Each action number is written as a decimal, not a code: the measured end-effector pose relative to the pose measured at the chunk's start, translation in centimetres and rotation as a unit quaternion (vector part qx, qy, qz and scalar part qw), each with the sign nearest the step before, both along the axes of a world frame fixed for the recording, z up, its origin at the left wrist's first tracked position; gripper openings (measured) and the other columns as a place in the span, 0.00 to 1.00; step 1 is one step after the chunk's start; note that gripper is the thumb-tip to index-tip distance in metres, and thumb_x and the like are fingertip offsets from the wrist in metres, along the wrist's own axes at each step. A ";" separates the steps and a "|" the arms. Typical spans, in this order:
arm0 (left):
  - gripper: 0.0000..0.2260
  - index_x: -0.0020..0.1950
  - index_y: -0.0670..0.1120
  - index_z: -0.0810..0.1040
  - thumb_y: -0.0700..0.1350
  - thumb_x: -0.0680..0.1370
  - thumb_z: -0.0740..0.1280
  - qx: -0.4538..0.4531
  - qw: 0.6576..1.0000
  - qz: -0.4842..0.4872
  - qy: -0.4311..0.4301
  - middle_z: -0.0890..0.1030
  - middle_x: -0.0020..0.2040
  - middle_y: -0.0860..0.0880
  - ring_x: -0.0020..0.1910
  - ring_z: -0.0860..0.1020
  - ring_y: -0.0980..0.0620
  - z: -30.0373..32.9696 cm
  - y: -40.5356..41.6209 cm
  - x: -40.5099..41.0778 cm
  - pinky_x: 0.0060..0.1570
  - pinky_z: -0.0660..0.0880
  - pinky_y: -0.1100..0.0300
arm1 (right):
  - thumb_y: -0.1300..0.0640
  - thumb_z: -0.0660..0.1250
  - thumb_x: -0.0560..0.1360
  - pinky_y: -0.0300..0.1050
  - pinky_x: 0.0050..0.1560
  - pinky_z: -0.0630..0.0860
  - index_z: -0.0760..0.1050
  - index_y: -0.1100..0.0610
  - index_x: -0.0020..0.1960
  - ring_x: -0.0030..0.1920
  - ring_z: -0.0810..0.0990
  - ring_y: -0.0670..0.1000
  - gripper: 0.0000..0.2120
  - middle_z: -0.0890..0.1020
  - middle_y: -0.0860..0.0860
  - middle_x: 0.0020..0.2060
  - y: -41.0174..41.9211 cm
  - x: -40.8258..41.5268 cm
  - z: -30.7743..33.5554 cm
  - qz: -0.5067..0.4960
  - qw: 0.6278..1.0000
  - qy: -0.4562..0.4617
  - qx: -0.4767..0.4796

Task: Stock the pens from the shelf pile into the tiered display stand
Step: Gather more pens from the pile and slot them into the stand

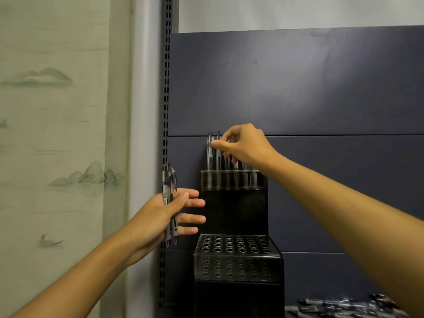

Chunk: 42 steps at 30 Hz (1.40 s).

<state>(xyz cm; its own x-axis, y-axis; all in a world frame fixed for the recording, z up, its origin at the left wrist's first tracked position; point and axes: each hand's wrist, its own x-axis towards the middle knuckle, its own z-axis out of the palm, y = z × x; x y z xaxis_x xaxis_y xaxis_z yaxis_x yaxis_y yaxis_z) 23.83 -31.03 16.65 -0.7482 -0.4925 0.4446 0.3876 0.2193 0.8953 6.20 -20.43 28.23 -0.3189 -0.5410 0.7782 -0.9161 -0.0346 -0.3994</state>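
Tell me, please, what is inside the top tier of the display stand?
Several pens stand upright in the top tier; the right hand covers those further right, so their count stays unclear.

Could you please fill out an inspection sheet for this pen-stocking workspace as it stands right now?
Surface: dark shelf, mostly hidden.
Job's things: tiered display stand; upper tier holds standing pens; lower tier holes look empty; pen pile at lower right.
Clutter: nothing seen.
Grippers: left hand holds spare pens; right hand pinches a pen top at the upper tier.
Cables: nothing seen.
Surroundings: navy back panel, slotted upright, landscape-print curtain.
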 end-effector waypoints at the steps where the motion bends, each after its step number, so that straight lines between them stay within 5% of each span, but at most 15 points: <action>1: 0.15 0.60 0.43 0.78 0.48 0.77 0.63 0.009 1.000 -0.012 0.008 0.86 0.51 0.45 0.43 0.86 0.44 0.1 0.1 0.0 0.40 0.84 0.54 | 0.46 0.72 0.75 0.30 0.28 0.73 0.80 0.56 0.45 0.26 0.79 0.40 0.12 0.83 0.49 0.33 0.4 0.7 -0.2 0.021 1.000 0.006 0.004; 7: 0.16 0.60 0.43 0.79 0.46 0.75 0.63 0.054 0.993 -0.100 0.033 0.86 0.53 0.44 0.42 0.86 0.44 1.3 1.4 -0.3 0.37 0.83 0.54 | 0.47 0.72 0.75 0.40 0.43 0.82 0.83 0.54 0.51 0.41 0.85 0.44 0.12 0.86 0.48 0.41 1.3 4.4 -2.5 0.134 0.988 0.021 0.077; 10: 0.13 0.59 0.43 0.78 0.43 0.77 0.61 0.050 0.991 -0.119 0.027 0.86 0.52 0.43 0.42 0.86 0.43 1.5 2.1 -0.9 0.36 0.83 0.53 | 0.48 0.72 0.75 0.35 0.48 0.80 0.81 0.54 0.60 0.48 0.83 0.41 0.16 0.86 0.48 0.51 1.5 5.3 -3.6 0.135 0.985 0.048 0.100; 13: 0.11 0.60 0.44 0.78 0.41 0.80 0.60 0.047 0.990 -0.128 0.028 0.86 0.50 0.43 0.43 0.86 0.42 1.3 2.5 -1.4 0.36 0.83 0.52 | 0.54 0.71 0.77 0.37 0.45 0.81 0.78 0.59 0.65 0.47 0.84 0.46 0.18 0.85 0.53 0.53 1.5 5.3 -4.6 0.186 0.973 -0.039 0.132; 18: 0.18 0.65 0.46 0.76 0.47 0.76 0.61 0.028 0.990 -0.141 0.011 0.84 0.58 0.44 0.54 0.84 0.40 0.8 2.3 -1.7 0.44 0.83 0.53 | 0.58 0.69 0.78 0.38 0.40 0.81 0.79 0.61 0.58 0.40 0.83 0.45 0.11 0.84 0.54 0.45 2.2 5.2 -5.2 0.238 0.958 -0.126 0.100; 23: 0.20 0.64 0.46 0.77 0.53 0.76 0.60 0.018 0.995 -0.100 -0.015 0.84 0.58 0.45 0.55 0.83 0.41 0.6 1.5 -1.5 0.48 0.83 0.51 | 0.57 0.66 0.80 0.40 0.39 0.81 0.80 0.57 0.59 0.38 0.83 0.44 0.10 0.86 0.51 0.47 2.0 4.2 -3.5 0.161 0.982 -0.101 -0.015; 31: 0.12 0.62 0.45 0.78 0.43 0.82 0.59 -0.002 1.000 -0.007 -0.006 0.86 0.55 0.48 0.51 0.85 0.45 0.5 0.3 -0.3 0.45 0.84 0.55 | 0.58 0.67 0.80 0.50 0.43 0.85 0.76 0.56 0.56 0.39 0.87 0.54 0.05 0.85 0.56 0.48 3.3 0.4 1.5 0.102 0.961 -0.203 -0.157; 42: 0.11 0.60 0.44 0.80 0.41 0.83 0.59 -0.005 1.000 0.010 -0.020 0.86 0.54 0.47 0.49 0.86 0.46 0.4 0.4 0.2 0.44 0.84 0.56 | 0.57 0.67 0.80 0.44 0.41 0.84 0.76 0.57 0.64 0.41 0.86 0.51 0.13 0.83 0.55 0.52 1.3 -0.8 0.4 0.042 0.980 -0.164 -0.106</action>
